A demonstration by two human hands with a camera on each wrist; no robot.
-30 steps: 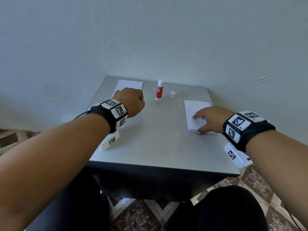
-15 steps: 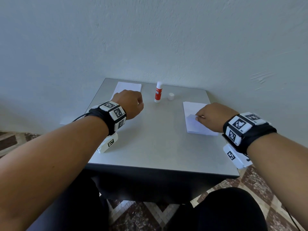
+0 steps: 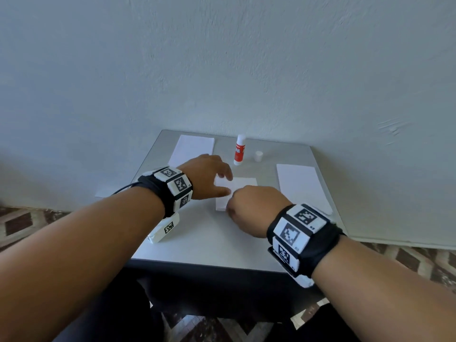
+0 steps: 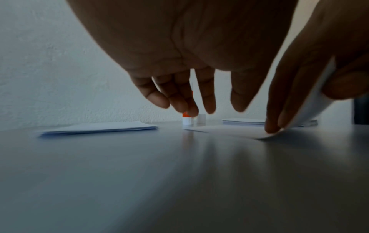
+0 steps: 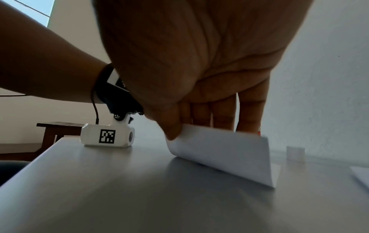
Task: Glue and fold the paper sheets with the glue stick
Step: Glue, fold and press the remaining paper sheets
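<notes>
The right hand [image 3: 254,208] pinches one sheet [image 5: 221,156] at the table's [image 3: 209,240] middle, its near edge lifted. The left hand [image 3: 207,176] hovers beside it, fingers spread, empty. Glue stick [image 3: 239,150] stands uncapped at the far edge, unused; gluing and folding likely remain.

Head cam above; wrist cams low (shared table [image 3: 222,245]).

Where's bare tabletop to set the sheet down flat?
Free: the near strip of table before both hands. Crowded: centre, where right hand pinches the paper sheet beside left hand; behind stand glue stick and cap, with stacks flanking.
</notes>
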